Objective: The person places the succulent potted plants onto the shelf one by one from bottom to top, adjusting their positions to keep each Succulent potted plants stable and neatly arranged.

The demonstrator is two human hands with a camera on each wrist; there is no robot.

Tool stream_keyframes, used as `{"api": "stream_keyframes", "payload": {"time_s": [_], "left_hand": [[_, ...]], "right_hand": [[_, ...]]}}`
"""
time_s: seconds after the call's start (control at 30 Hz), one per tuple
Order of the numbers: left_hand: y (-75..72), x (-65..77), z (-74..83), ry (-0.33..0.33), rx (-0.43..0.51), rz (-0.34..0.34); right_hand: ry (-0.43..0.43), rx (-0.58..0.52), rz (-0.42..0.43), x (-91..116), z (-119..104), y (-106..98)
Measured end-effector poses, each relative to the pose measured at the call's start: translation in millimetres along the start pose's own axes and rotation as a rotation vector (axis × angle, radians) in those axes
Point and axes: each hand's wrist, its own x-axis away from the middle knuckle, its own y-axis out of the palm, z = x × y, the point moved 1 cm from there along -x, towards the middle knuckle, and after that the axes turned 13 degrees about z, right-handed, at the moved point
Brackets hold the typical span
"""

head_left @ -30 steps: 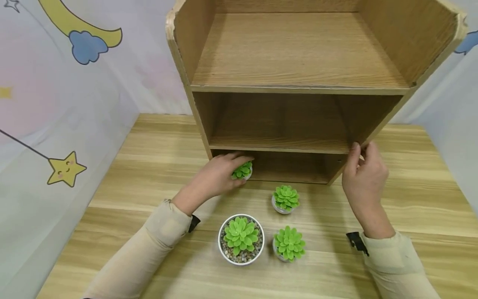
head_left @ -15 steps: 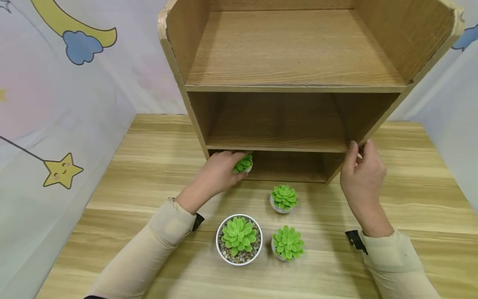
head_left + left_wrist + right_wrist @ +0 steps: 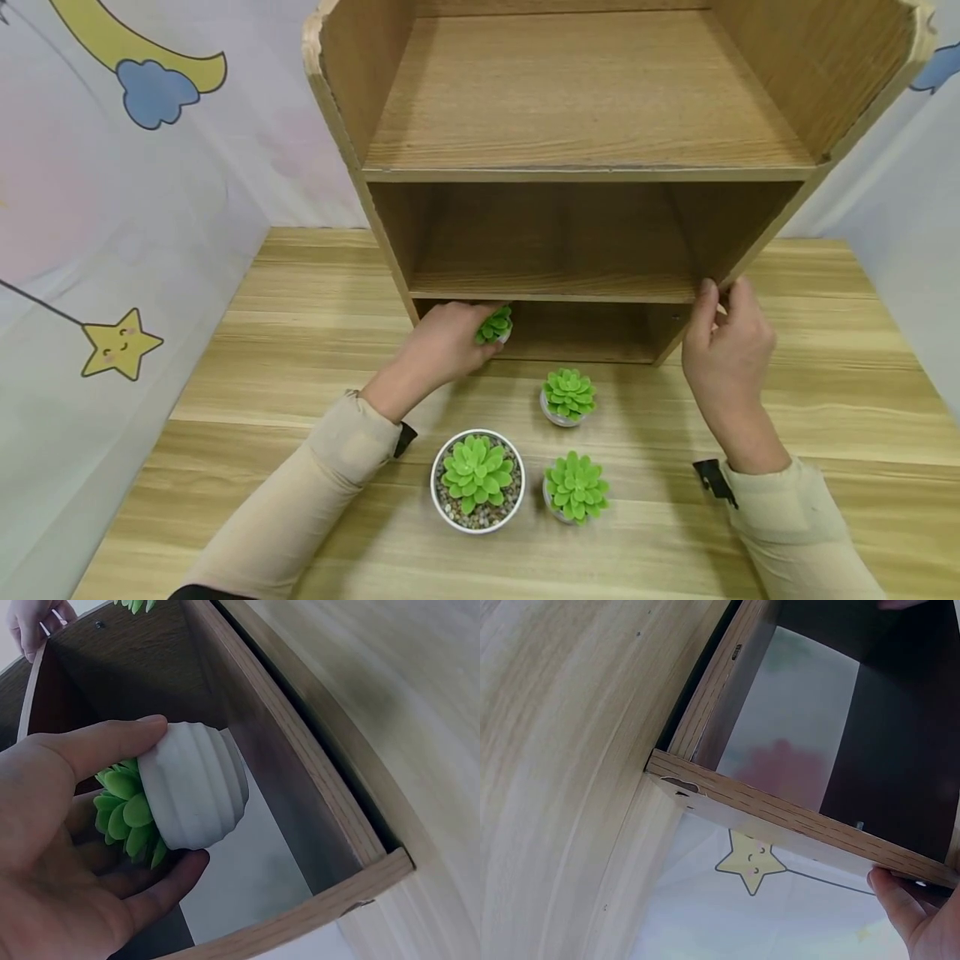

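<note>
In the left wrist view, my left hand [image 3: 67, 847] holds a small potted succulent by its white ribbed pot [image 3: 191, 787], thumb on one side and fingers on the other. The pot is inside the bottom compartment of a wooden shelf unit [image 3: 592, 100], near its left side. From the head view, the green leaves [image 3: 492, 325] show past the left hand [image 3: 450, 337], which hides part of the pot. My right hand [image 3: 731, 358] grips the front edge of the unit's right side panel, beside the middle board. The right wrist view shows its fingers [image 3: 900, 900] against that panel.
On the wooden table [image 3: 300, 292], a larger succulent in a round white pot with pebbles [image 3: 477, 482] stands in front of the unit. Two small potted succulents, a nearer one [image 3: 576, 487] and a farther one [image 3: 568, 396], stand to its right. A patterned cloth [image 3: 150, 208] hangs behind.
My left hand has moved slightly right and farther into the bottom compartment with the small potted succulent. The right hand keeps its grip on the side panel. The head view has shifted a little.
</note>
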Motion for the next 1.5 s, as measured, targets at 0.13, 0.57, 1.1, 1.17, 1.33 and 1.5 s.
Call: {"api": "stream_keyframes", "payload": {"time_s": [0.13, 0.57, 1.1, 1.17, 1.33, 1.5], "left_hand": [[0.5, -1.0, 0.3, -0.021, 0.006, -0.015], [3.2, -3.4, -2.4, -0.048, 0.014, -0.032], [7.9, -2.0, -7.0, -0.066, -0.002, -0.038], [8.6, -2.0, -7.7, -0.068, 0.0, -0.04], [10.4, -3.2, -8.1, -0.076, 0.01, -0.044], [12.0, -3.9, -8.2, -0.092, 0.007, -0.066]], "right_hand": [[-0.004, 0.0, -0.002, -1.0, -0.5, 0.6], [-0.014, -0.003, -0.002, -3.3, -3.4, 1.1], [0.005, -0.012, -0.005, -0.7, -2.9, 3.2], [0.006, -0.007, -0.004, -0.2, -2.4, 3.0], [0.011, 0.004, 0.001, 0.3, -1.4, 2.3], [0.011, 0.004, -0.002, 1.0, -0.6, 2.2]]}}
